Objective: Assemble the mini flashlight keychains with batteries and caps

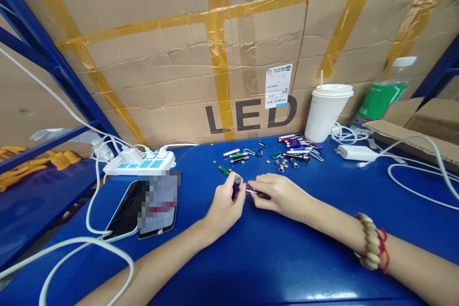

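Note:
My left hand (pixel 225 203) is closed around a small purple keychain flashlight (pixel 237 183) just above the blue table (pixel 272 258). My right hand (pixel 276 192) pinches a thin metal piece (pixel 251 191) at the flashlight's end; the two hands touch. A green flashlight (pixel 225 170) lies on the table just beyond my left fingers. Farther back lies a scatter of several small flashlights (pixel 299 146), carabiner clips (pixel 262 144) and small silver caps (pixel 285 165). A beaded bracelet with a red cord circles my right wrist.
Two phones (pixel 143 210) lie at the left, cabled to a white power strip (pixel 141 163). A white lidded cup (pixel 327 111), a white charger (pixel 356 153) with looping cables and a plastic bottle (pixel 382 95) stand at the back right. A taped cardboard wall marked LED closes the back.

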Tool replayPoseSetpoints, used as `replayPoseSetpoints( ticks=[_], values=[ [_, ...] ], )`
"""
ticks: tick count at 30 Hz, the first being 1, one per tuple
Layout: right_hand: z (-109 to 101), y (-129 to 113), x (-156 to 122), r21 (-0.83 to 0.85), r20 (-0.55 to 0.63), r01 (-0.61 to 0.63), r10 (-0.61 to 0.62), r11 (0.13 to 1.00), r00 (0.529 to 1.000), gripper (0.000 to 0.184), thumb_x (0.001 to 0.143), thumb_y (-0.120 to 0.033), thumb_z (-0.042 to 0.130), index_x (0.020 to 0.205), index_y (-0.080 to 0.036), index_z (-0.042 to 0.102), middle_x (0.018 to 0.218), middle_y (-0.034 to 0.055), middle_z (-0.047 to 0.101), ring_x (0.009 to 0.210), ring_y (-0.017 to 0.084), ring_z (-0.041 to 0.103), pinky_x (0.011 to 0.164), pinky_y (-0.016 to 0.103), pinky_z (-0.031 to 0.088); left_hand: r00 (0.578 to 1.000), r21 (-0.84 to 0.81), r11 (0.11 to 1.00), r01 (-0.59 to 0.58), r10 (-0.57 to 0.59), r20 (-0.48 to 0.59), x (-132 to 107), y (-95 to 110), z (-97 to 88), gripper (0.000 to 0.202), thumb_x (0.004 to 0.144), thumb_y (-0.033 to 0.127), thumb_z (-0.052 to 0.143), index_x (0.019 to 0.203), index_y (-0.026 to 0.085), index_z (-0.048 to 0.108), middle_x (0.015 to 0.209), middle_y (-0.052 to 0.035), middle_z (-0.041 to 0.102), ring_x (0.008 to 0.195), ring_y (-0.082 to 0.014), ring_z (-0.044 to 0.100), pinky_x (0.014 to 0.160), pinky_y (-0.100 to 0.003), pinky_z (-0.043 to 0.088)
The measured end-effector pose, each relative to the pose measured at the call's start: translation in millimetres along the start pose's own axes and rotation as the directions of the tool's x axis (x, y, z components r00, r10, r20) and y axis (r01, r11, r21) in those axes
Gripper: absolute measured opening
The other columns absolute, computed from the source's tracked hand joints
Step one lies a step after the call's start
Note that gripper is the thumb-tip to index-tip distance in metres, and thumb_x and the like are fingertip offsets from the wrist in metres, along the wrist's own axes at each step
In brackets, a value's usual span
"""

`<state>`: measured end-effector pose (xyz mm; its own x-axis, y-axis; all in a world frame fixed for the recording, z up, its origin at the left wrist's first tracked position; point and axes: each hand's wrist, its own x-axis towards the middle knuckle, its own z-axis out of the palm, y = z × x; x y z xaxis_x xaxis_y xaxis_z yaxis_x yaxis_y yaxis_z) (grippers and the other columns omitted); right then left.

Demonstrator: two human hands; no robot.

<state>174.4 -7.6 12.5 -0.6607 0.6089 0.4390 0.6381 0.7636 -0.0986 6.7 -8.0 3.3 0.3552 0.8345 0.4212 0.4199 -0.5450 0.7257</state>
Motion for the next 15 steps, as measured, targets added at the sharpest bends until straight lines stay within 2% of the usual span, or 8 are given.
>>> replayPoseSetpoints(
  ticks=[4,9,12,15],
  values=[
    [0.8,-0.4,0.5,-0.011,-0.034,-0.006,0.006,1.0,0.999,0.024,0.086,-0.019,0.039,0.075,-0.015,0.06,0.058,0.0021,0.05,0.054,0.013,0.044,0.056,0.024,0.035,0.999,-0.013,1.0,-0.019,0.02,0.033,-1.0,0.3,-0.4,0.016,0.085,0.023,0.039,0.07,0.02,0.033,0.06,0.0054,0.041,0.049,-0.0077,0.037,0.049,-0.019,0.031],
    [-0.4,1.1,0.0,0.086,-0.095,-0.036,0.044,0.996,0.995,0.025,0.087,-0.022,0.04,0.075,-0.016,0.06,0.058,0.0015,0.049,0.054,0.012,0.043,0.055,0.024,0.036,0.997,-0.112,0.993,0.048,-0.04,0.072,-0.8,3.5,-1.8,0.016,0.087,0.026,0.038,0.073,0.02,0.032,0.063,0.0048,0.041,0.056,-0.0086,0.04,0.055,-0.02,0.034],
    [-1.0,4.7,-1.8,0.136,-0.182,-0.066,0.09,0.989,0.979,0.024,0.087,-0.024,0.041,0.078,-0.016,0.061,0.06,0.0016,0.049,0.056,0.012,0.044,0.055,0.024,0.037,0.994,-0.157,0.985,0.069,-0.055,0.093,-2.1,2.6,-1.6,0.011,0.088,0.03,0.037,0.084,0.021,0.034,0.067,0.0045,0.041,0.058,-0.0091,0.039,0.058,-0.021,0.035],
    [0.1,8.1,-3.8,0.169,-0.311,-0.091,0.14,0.981,0.94,0.022,0.088,-0.024,0.042,0.089,-0.016,0.062,0.064,0.0023,0.05,0.059,0.013,0.046,0.058,0.024,0.039,0.989,-0.188,0.979,0.082,-0.056,0.138,-4.4,0.3,-1.0,0.012,0.09,0.032,0.032,0.095,0.021,0.032,0.067,0.0048,0.041,0.057,-0.0094,0.039,0.058,-0.022,0.036]
  ],
)
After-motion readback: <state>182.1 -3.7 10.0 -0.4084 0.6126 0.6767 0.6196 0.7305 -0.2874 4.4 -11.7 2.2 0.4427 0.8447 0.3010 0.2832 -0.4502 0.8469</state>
